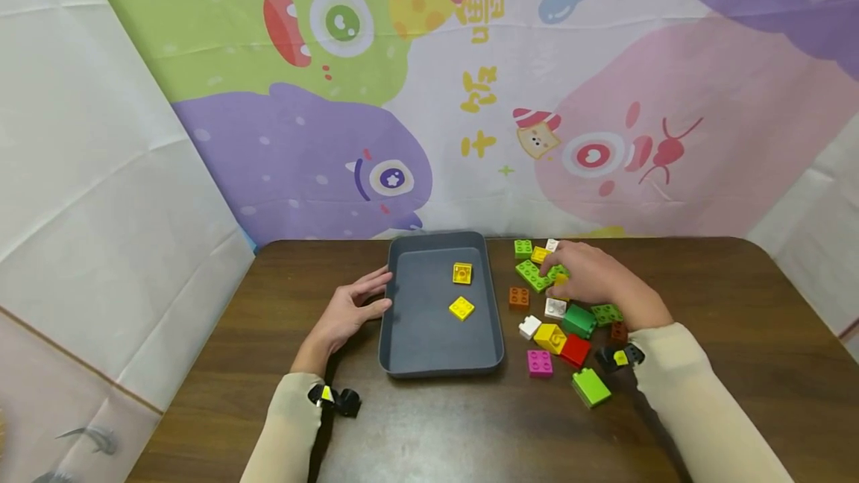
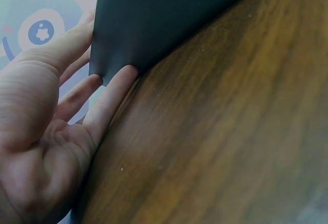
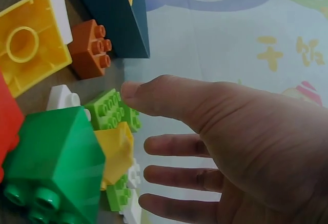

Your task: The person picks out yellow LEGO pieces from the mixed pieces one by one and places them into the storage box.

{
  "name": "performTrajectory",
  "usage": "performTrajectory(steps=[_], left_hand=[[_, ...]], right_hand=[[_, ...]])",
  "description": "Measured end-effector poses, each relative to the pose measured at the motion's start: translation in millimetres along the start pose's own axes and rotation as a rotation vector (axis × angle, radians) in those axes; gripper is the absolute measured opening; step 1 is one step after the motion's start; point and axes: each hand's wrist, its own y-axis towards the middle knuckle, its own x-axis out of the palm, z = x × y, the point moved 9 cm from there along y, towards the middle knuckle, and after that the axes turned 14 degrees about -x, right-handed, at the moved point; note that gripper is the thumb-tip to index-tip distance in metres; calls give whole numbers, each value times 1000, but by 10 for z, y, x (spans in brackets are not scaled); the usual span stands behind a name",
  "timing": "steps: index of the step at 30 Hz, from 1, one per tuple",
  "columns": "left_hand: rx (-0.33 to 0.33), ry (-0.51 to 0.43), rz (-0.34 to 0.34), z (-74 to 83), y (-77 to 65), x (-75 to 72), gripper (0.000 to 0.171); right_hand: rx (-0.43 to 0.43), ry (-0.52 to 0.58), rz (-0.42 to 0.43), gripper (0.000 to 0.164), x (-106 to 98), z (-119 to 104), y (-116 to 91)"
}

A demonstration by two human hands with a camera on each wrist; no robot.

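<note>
My left hand (image 1: 345, 313) touches the left wall of a dark grey tray (image 1: 429, 352) with its fingertips, its fingers extended; the left wrist view shows them against the tray's outer side (image 2: 133, 24). Two yellow bricks (image 1: 461, 308) lie apart inside the tray. My right hand (image 1: 590, 274) hovers over loose toy bricks right of the tray. In the right wrist view its thumb and fingers are spread with nothing between them. Nearest its fingertips are a yellow brick (image 3: 117, 152) and a long lime green brick (image 1: 532, 275), with an orange-brown brick (image 1: 519, 298) to their left.
Closer to me lie a dark green brick (image 1: 579, 321), a red brick (image 1: 575, 349), a tipped yellow brick (image 1: 550, 338), a pink brick (image 1: 540, 363) and a lime brick (image 1: 591, 387). A printed cloth (image 1: 483, 192) hangs behind the wooden table (image 1: 416, 431).
</note>
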Motion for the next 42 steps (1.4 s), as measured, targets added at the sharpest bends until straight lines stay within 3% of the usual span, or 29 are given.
performTrajectory(steps=[14,29,42], left_hand=[[3,16,1,-14,10,-11,59],[-15,43,16,-18,4,-8,61],[12,41,8,11,-22,5,62]], right_hand=[[-37,-23,5,23,154,58,30],[-11,14,9,17,237,118,-3],[16,39,6,11,262,175,-4]])
